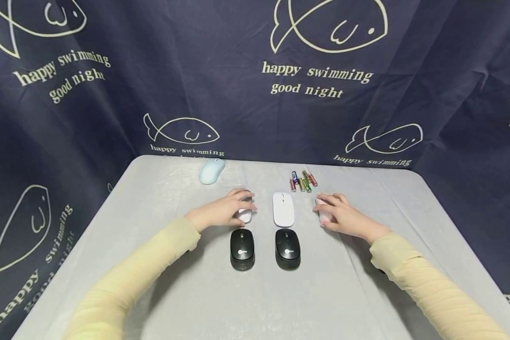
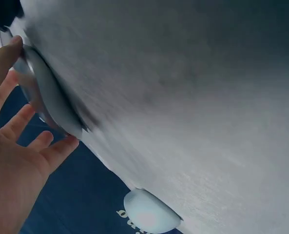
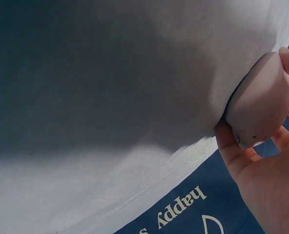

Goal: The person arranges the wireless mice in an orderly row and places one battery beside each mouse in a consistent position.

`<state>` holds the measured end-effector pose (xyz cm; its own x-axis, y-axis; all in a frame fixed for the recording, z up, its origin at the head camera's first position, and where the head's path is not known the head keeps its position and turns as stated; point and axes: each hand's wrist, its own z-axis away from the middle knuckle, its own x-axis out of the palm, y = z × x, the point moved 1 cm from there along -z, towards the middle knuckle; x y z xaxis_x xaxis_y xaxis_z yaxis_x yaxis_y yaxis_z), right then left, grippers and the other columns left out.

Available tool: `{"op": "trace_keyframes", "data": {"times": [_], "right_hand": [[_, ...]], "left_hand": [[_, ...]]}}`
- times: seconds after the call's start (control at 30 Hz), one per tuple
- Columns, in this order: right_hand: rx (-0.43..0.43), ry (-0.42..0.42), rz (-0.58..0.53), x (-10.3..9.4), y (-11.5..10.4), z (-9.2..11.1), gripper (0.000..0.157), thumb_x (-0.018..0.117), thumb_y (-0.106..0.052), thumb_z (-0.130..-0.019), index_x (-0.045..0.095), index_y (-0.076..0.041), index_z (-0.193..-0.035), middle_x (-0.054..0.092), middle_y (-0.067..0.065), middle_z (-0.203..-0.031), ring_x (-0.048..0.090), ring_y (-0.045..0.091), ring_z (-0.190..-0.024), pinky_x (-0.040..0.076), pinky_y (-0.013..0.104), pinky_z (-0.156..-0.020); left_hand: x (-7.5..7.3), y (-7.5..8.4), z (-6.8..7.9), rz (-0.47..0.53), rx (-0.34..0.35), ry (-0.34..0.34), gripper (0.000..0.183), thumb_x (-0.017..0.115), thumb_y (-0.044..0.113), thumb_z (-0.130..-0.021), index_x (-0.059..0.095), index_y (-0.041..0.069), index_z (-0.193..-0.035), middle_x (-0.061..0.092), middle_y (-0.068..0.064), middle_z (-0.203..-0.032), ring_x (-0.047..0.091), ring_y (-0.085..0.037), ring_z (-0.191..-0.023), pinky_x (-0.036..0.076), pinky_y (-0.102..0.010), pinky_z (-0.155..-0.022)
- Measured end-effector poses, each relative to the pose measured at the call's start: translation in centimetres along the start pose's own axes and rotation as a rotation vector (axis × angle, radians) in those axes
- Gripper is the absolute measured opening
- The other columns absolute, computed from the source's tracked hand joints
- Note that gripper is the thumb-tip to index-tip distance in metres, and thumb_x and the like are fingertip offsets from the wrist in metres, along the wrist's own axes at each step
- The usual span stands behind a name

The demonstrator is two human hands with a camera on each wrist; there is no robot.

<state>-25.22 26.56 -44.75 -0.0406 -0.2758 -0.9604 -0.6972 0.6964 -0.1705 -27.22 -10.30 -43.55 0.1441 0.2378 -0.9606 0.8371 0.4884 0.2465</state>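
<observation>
My left hand grips a white mouse with a dark part on the grey tabletop, fingers over its far end and thumb at its near end. In the left wrist view, fingertips and thumb sit along the edges of this mouse. To the right, my right hand holds a pale pink mouse, mostly covered by fingers in the head view. The right wrist view shows the pink mouse between thumb and fingers. A white mouse lies between the hands.
Two black mice, one left and one right, lie nearer the front. A light blue mouse is at the back left. Several small batteries lie behind the white mouse. A dark blue curtain hangs around the table.
</observation>
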Motion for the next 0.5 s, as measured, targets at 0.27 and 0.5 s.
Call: {"op": "trace_keyframes", "data": {"times": [0.27,0.5], "right_hand": [[-0.015,0.015,-0.015,-0.17,-0.3,-0.31,0.04,0.077,-0.016,-0.074,0.065,-0.007,-0.111,0.049,0.026,-0.133,0.04,0.05,-0.114,0.034,0.059,-0.095],[-0.039,0.01,-0.01,-0.23,-0.16,-0.37,0.04,0.078,-0.017,-0.073,0.066,-0.007,-0.111,0.051,0.027,-0.131,0.041,0.051,-0.114,0.033,0.058,-0.095]], "left_hand": [[-0.08,-0.45,0.18,-0.011,-0.002,-0.027,0.045,0.078,0.025,-0.077,0.064,0.015,-0.119,0.046,-0.019,-0.136,0.034,-0.043,-0.13,0.028,-0.05,-0.112],[0.26,-0.4,0.3,-0.055,0.023,-0.027,0.039,0.075,0.027,-0.079,0.066,0.02,-0.117,0.044,-0.02,-0.137,0.034,-0.044,-0.131,0.026,-0.05,-0.114]]}}
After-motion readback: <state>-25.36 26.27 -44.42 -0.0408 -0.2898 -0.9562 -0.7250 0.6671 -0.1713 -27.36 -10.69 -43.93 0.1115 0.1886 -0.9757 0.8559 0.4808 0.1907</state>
